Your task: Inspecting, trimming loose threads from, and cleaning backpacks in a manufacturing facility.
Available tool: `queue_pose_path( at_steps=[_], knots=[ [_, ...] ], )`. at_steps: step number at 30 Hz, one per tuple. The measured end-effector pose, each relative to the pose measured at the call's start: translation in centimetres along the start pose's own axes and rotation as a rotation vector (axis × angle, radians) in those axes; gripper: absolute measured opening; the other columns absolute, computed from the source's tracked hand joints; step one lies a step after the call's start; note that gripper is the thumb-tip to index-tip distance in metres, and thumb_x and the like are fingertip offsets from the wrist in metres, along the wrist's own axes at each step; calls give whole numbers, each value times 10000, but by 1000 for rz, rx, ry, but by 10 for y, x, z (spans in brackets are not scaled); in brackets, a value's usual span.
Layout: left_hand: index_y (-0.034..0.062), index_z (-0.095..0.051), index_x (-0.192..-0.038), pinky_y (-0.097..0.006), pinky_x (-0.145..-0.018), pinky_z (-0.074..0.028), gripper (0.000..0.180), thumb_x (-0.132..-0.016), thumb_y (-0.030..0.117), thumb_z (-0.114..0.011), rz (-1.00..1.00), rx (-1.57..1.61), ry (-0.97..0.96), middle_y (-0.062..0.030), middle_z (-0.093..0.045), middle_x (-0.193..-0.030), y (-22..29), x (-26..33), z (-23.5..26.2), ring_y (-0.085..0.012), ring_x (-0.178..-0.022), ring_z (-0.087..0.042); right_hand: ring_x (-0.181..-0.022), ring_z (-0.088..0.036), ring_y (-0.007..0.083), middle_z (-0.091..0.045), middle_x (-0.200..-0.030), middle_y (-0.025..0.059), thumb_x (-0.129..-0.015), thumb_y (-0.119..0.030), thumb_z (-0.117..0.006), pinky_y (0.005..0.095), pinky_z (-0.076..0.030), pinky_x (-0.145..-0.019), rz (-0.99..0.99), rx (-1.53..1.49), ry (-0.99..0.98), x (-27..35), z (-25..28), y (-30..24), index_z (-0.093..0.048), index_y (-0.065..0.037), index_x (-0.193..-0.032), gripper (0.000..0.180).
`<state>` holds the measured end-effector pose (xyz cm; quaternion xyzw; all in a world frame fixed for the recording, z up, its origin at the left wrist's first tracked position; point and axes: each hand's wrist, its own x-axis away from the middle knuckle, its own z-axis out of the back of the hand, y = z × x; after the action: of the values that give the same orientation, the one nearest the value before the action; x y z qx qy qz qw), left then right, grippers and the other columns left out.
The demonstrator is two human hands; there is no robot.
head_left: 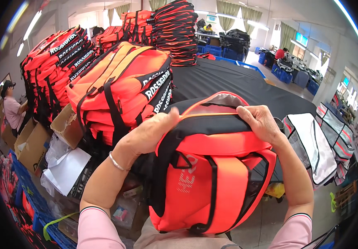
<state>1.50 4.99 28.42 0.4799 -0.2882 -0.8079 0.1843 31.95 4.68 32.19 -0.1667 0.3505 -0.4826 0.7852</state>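
Note:
An orange and black bag (212, 174) stands upright in front of me, its top zip partly open with grey lining showing. My left hand (148, 133) grips the bag's upper left corner by the black top band. My right hand (262, 122) clasps the upper right corner of the same band. A thin bracelet circles my left wrist. Both pink sleeves enter from the lower edge.
Stacks of matching orange bags (121, 87) rise on the left and behind on a black-covered table (228, 83). Cardboard boxes (31, 145) and blue crates (25, 195) sit at lower left. Silver-lined bags (316, 145) lie at right. A person in pink (11, 108) stands far left.

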Motion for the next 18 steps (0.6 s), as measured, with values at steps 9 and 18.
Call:
queue_pose_path(
  at_steps=[9, 18],
  knots=[
    [-32, -610, -1190, -231, -796, -522, 410, -915, 260, -696, 407, 706, 48, -44, -678, -1017, 11, -9, -25, -64, -874, -623, -623, -635, 285, -637, -662, 152, -986, -337, -536, 377, -473, -586, 288, 254, 25, -37, -32, -73, -698, -25, -836, 382],
    [-33, -585, -1204, -289, -870, -550, 513, -908, 372, -692, 523, 1172, 127, -78, -682, -1071, 13, -1, -38, -135, -934, -675, -538, -418, 18, -531, -557, -28, -969, -331, -616, 272, -403, -491, 21, -206, -171, -51, -39, -70, -693, 35, -759, 429]
  ],
)
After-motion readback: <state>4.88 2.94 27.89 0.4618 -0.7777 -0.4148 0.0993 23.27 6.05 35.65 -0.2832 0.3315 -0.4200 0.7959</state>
